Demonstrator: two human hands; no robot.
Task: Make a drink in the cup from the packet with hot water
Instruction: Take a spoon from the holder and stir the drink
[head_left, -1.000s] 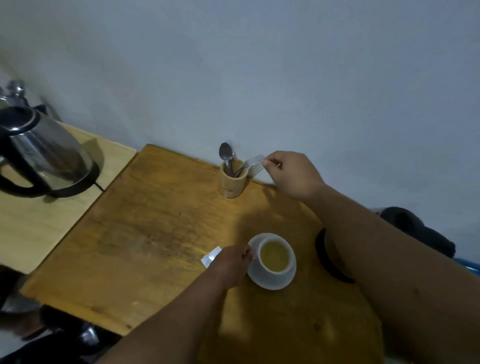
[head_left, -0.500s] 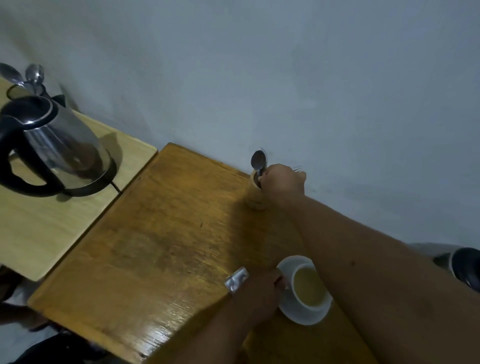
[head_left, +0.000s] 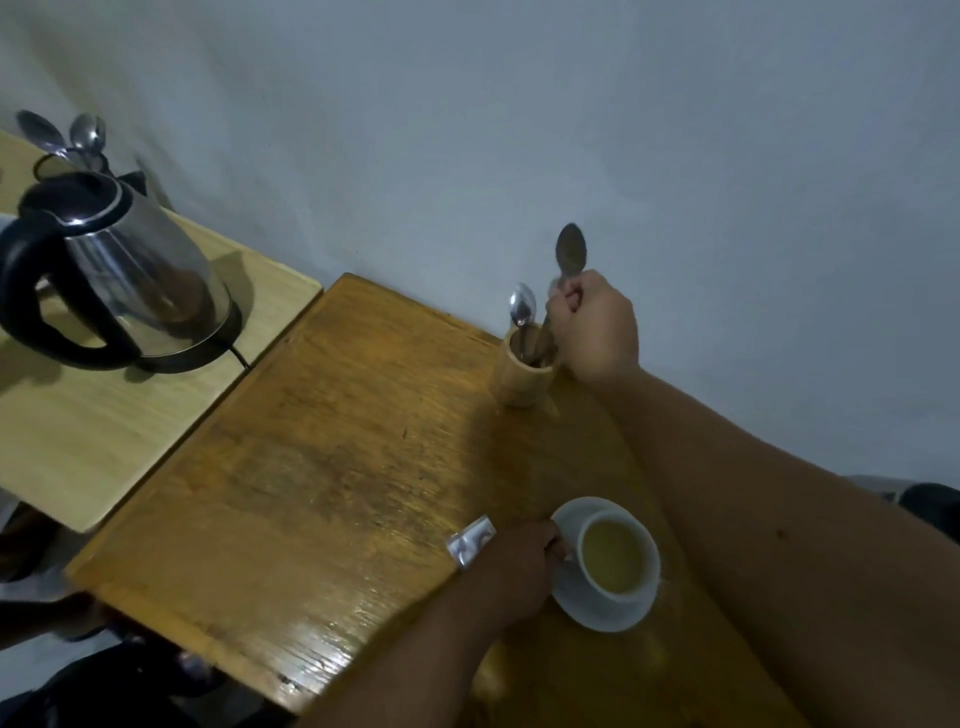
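A white cup (head_left: 618, 558) of yellowish drink stands on a white saucer (head_left: 597, 608) near the front right of the wooden table (head_left: 322, 467). My left hand (head_left: 514, 566) rests against the saucer's left edge with a silver packet (head_left: 470, 541) sticking out behind it. My right hand (head_left: 592, 325) is closed around a spoon (head_left: 570, 254), lifted partly above the wooden utensil holder (head_left: 524, 376) by the wall. A second spoon (head_left: 521, 309) stays in the holder.
A steel kettle (head_left: 114, 270) with a black handle sits on its base on a paler side table (head_left: 78, 431) at the left. More spoons (head_left: 62, 135) stand behind it. A dark object (head_left: 930, 504) lies at the right edge.
My right hand left the fork, closed on a spoon in the holder and has raised it. The view has shifted, so the cup sits lower right. My left hand stays by the saucer.
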